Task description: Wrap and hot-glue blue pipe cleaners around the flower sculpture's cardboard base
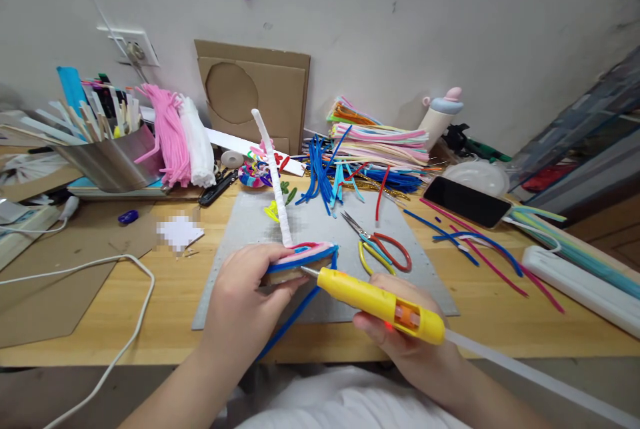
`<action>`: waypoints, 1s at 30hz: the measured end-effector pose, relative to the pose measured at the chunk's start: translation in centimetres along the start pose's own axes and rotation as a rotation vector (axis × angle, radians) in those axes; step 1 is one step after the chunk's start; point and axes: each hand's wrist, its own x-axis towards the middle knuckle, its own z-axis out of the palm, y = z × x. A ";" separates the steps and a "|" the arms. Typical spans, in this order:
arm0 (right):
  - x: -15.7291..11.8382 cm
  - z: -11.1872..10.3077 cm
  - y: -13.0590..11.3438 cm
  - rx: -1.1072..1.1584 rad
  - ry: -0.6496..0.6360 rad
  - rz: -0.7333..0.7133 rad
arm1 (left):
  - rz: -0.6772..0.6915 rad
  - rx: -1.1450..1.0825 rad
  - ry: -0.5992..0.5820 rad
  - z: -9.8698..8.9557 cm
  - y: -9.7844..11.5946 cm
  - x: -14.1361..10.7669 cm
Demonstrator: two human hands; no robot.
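My left hand (250,289) pinches a cardboard piece (290,273) whose top and edge carry pink, red and blue pipe cleaners. A white wrapped stick (277,182) rises from behind it, leaning left. One loose blue pipe cleaner (295,315) hangs from the piece toward the front edge of the table. My right hand (400,315) is wrapped round a yellow glue gun (375,299). The gun's metal tip meets or nearly touches the piece's lower side, by my left fingers. A glue stick (525,372) trails from its rear end.
Scissors (383,249) lie on the grey mat (230,269) beyond the gun. Bundled pipe cleaners (380,142), a phone (467,202) and a power strip (575,282) are to the right. A metal pot (113,162) stands at left, with a white cable (150,282) nearer.
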 end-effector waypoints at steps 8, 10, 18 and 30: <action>-0.1 -0.2 0.7 -0.104 0.074 -0.111 | -0.025 0.019 0.006 0.0 -0.2 -0.3; -0.2 -0.3 0.6 -0.111 0.063 -0.096 | -0.033 0.021 0.005 -0.1 -0.2 -0.3; -0.6 -0.2 1.1 -0.134 0.082 -0.071 | -0.054 0.027 0.007 0.0 -0.3 -0.3; 0.7 -3.9 -1.3 -0.220 -0.200 0.048 | 0.019 0.074 0.006 0.2 0.0 -0.5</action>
